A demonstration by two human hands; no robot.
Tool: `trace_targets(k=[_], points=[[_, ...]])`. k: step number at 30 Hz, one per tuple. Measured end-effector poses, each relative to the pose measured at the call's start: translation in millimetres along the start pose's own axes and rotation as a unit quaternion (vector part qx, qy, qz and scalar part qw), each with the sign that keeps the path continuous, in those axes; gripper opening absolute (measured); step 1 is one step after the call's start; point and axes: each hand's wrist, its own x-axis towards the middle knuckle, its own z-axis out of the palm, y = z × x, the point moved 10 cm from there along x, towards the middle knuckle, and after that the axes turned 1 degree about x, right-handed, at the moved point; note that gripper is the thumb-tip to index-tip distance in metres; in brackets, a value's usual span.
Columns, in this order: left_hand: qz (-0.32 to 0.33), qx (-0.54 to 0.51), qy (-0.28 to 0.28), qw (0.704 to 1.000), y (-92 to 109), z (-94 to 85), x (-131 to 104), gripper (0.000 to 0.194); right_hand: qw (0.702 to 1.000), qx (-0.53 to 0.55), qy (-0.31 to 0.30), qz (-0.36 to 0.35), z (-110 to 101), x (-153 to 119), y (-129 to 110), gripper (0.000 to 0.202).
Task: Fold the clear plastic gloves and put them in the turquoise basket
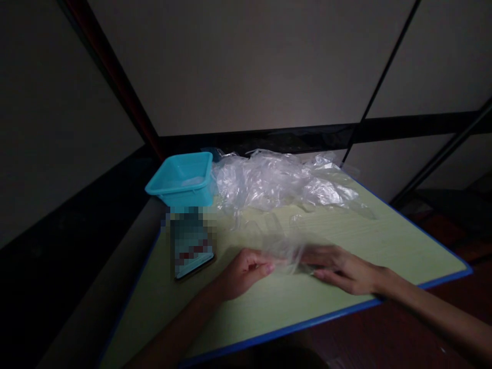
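Note:
A thin, clear plastic piece [286,251] stretches between my hands just above the table. Its finger-like ends point away from me, so it looks like a disposable glove; motion blurs it. My left hand [246,270] is closed, thumb and forefinger pinching the near left edge of this plastic. On the other side, my right hand [342,269] meets the plastic with its fingers, the thumb lower and apart from them. The right fingertips are smeared, and whether they grip cannot be made out. Beyond both hands lies a crumpled heap of clear plastic [269,179].
The pale table [253,320] has a blue edge. A turquoise plastic basket [180,197] stands at the far left with something pale inside. In front of it lies a phone-like flat object [194,246], mostly pixelated. Panelled walls [249,66] rise behind the table.

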Motion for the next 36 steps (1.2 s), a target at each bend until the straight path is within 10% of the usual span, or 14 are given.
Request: trace_targets(k=[6,12,19,36], points=[[-0.048,-0.191,0.003,0.98,-14.3,1.1,6.9,0.033,0.98,0.183,0.016,0.081,-4.9,7.5,27.1,0.037],[-0.088,-0.302,0.015,0.949,-26.8,1.0,10.8,0.039,0.851,0.505,0.047,0.135,2.2,15.8,55.8,0.041],[-0.139,-0.37,0.009,0.918,-39.8,-2.9,17.2,0.031,0.765,0.612,0.064,0.191,9.5,19.5,74.0,0.039],[-0.173,-0.419,0.0,0.891,-35.4,0.5,18.7,0.028,0.77,0.602,0.082,0.193,8.7,19.6,72.0,0.073]])
